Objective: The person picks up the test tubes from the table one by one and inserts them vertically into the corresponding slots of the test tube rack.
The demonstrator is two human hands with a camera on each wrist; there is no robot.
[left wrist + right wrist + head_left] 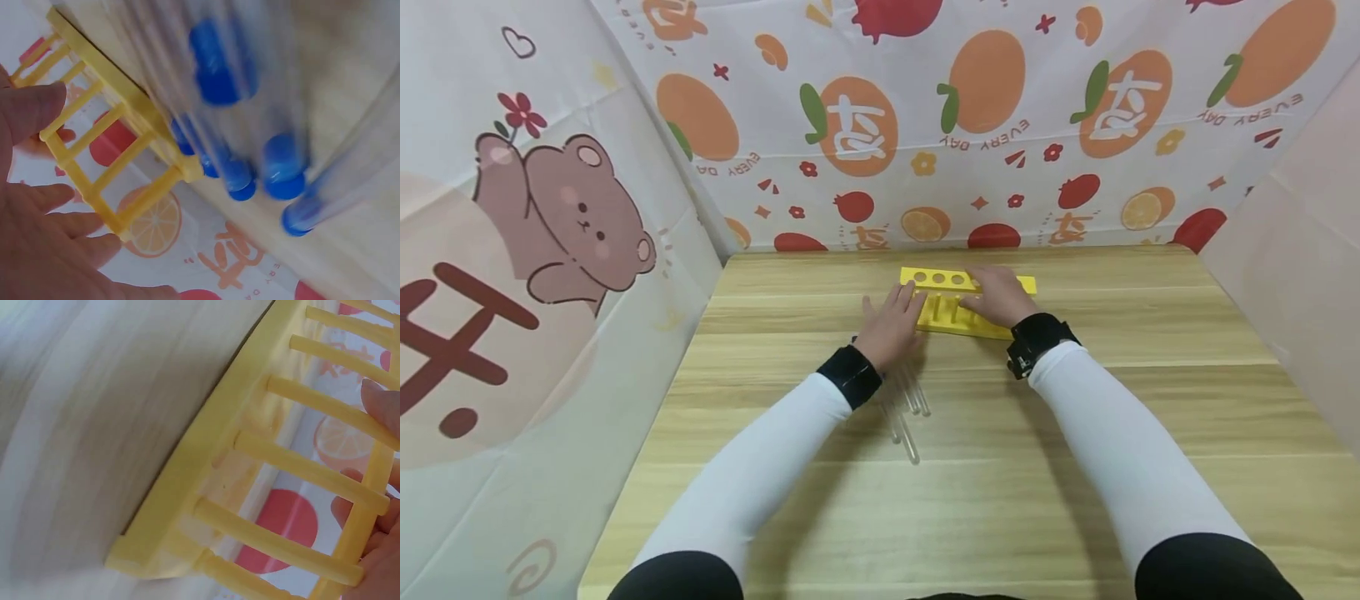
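Standing near the tabletop's [1000, 500] far edge, the yellow rack [953, 328] was gripped along its top by the right hand [1002, 297]; the left hand [886, 332], fingers extended and grasping nothing, was by its left end. Clear tubes [911, 450] lay nearer the front edge, their blue caps [285, 165] toward the rack.

Yellow rack [953, 327] stands upright, horiz. top row holed; clear blue-tipped tubes [908, 440] lie loose nr it.

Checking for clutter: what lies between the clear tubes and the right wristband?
Nothing: the head view shows only bare table between the tubes and the right wristband.
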